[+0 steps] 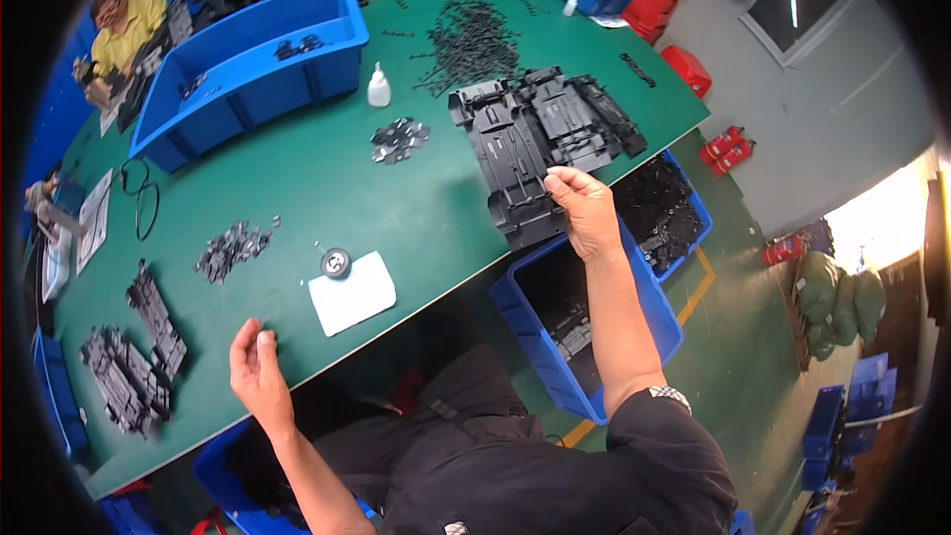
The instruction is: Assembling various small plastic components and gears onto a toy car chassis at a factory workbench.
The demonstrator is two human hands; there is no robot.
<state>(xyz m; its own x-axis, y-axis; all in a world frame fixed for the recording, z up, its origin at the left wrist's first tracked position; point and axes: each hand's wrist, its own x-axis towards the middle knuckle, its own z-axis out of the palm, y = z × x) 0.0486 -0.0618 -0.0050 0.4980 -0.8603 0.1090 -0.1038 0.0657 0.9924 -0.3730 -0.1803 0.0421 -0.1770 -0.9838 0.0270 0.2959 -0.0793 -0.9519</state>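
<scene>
Head view: seeing right hand pinched on side of black chassis, at bench edge beside other chassis. Seeing left hand empty, fingers loosely curled, over bench, near white pad with wheel at its far edge.

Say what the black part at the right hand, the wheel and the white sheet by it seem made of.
Black part: probably plastic, matte, with ribbed recesses. Wheel: dull black outside, perhaps rubber; bright centre, plastic or metal. White sheet: washed-out, matte; maybe paper or cloth.
</scene>
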